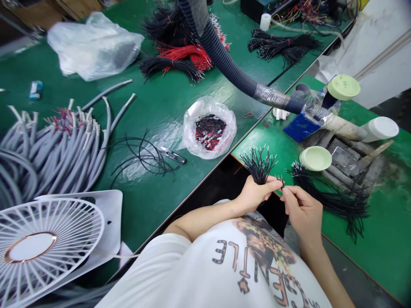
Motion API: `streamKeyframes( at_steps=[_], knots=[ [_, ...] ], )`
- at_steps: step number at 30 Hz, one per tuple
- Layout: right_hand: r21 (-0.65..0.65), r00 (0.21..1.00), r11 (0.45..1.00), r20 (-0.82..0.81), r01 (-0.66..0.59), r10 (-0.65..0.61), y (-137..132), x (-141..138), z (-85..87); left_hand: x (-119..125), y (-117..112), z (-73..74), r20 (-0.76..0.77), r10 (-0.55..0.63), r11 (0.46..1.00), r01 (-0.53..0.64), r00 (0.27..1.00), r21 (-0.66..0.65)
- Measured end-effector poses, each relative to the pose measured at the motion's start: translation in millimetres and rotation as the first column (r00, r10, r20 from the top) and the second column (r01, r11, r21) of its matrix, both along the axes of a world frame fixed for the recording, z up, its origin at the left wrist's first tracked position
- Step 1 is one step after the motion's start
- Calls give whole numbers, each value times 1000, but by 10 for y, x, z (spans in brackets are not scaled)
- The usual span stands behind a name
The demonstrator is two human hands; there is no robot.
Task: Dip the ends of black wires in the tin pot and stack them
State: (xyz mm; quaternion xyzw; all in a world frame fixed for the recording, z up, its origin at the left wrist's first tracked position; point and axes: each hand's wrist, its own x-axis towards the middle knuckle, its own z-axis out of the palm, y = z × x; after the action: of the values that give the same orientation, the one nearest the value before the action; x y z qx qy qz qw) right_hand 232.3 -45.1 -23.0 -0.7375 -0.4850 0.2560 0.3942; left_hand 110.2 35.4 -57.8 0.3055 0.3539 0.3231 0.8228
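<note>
My left hand (255, 193) is closed around a small bunch of short black wires (258, 162) whose bare tips fan upward. My right hand (302, 209) sits just to its right, with thumb and fingers pinched on one thin black wire (281, 182) at the bunch's edge. Both hands hover over the near edge of the green table (385, 239) on the right. A loose pile of black wires (334, 196) lies on that table beside my right hand.
A clear bag of red and black terminals (210, 130), small snips (173, 155), grey cables (58, 149), a white fan (48, 244) and wire bundles (183, 51) lie on the left table. A corrugated hose (231, 64), pale green lids (316, 158) and a soldering area sit right.
</note>
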Motion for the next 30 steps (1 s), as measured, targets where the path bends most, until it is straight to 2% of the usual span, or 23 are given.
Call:
streamKeyframes(
  at_steps=[16, 24, 30],
  knots=[
    [5, 1000, 1000, 2, 12, -12, 17, 40, -33, 17, 0, 47, -17, -40, 999, 41, 999, 24],
    [-1, 1000, 1000, 2, -7, 7, 6, 64, -74, 36, -3, -37, -36, -5, 1000, 6, 999, 27],
    [9, 1000, 1000, 11, -26, 26, 7, 66, -63, 45, -12, -14, -28, 27, 999, -26, 999, 23]
  ],
)
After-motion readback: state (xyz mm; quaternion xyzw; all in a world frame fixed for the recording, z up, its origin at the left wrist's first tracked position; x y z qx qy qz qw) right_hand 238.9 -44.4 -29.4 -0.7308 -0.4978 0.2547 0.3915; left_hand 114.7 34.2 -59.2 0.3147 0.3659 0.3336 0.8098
